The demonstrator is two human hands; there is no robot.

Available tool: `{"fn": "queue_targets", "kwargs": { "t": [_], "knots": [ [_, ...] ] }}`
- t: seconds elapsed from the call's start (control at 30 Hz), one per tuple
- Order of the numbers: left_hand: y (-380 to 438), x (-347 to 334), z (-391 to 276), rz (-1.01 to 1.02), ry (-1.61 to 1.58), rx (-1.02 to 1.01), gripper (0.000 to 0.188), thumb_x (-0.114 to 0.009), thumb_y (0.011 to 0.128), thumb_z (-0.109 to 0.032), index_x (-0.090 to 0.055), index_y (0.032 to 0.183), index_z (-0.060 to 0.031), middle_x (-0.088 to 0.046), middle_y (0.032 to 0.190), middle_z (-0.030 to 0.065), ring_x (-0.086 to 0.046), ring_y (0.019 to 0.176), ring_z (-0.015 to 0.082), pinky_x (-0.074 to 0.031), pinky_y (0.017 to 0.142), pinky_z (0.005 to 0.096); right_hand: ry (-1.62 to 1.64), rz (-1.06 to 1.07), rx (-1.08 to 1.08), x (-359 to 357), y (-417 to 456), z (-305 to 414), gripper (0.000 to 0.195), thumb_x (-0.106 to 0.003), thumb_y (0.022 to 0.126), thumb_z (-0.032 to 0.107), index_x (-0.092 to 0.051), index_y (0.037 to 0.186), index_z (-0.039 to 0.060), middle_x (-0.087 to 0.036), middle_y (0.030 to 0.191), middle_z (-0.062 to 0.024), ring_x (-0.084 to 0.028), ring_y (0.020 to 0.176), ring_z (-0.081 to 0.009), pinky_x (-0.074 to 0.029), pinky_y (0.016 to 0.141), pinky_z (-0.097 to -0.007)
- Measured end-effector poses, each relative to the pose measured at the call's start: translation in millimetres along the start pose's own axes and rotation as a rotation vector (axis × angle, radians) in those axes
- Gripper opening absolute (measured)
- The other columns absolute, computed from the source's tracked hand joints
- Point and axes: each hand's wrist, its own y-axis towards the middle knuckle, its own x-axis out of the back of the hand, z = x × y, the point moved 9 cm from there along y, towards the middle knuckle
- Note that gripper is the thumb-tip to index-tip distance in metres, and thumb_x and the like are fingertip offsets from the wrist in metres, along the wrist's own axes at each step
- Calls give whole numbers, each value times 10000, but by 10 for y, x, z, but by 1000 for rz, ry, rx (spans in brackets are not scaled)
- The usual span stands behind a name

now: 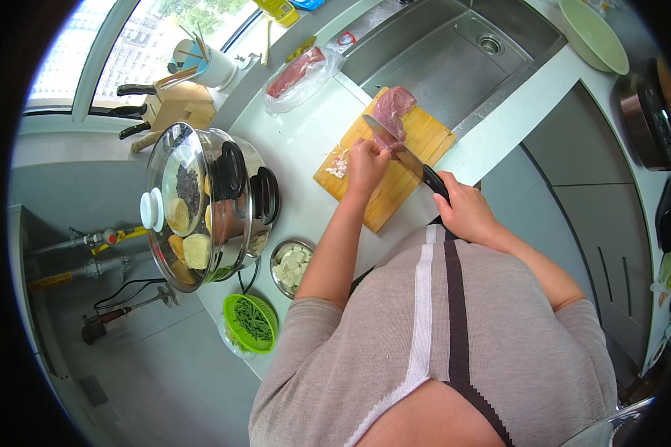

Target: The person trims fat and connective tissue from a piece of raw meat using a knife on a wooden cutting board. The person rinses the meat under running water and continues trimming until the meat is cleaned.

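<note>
My right hand (467,208) grips the black handle of a kitchen knife (408,159), its blade lying across the near end of a piece of raw meat (394,106). My left hand (369,165) is beside the blade at that end of the meat, fingertips pinched together; whether they hold a scrap cannot be made out. Both are over a wooden cutting board (386,209), which lies turned at an angle, its far corner by the sink. Small pale trimmings (338,165) lie on the board's left part. Another piece of raw meat (295,72) rests in a clear plastic bag beyond it.
A steel sink (425,61) adjoins the board. To the left stand a glass-lidded steamer (201,207) with food inside, a metal bowl of white cubes (292,267) and a green basket of cut green beans (251,324). A knife block (182,109) is by the window; a green bowl (592,39) stands far right.
</note>
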Motion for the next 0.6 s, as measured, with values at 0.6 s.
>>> {"fn": "queue_targets", "kwargs": {
  "t": [0.6],
  "knots": [
    [-83,-150,267,226,-635,399,65,-632,807,-65,-625,775,-8,-660,774,72,-653,714,149,-494,688,253,60,23,4,-120,-67,-38,355,-536,896,176,-439,1190,2,-648,806,-257,-625,763,-475,-491,696,-543]
  ]
}}
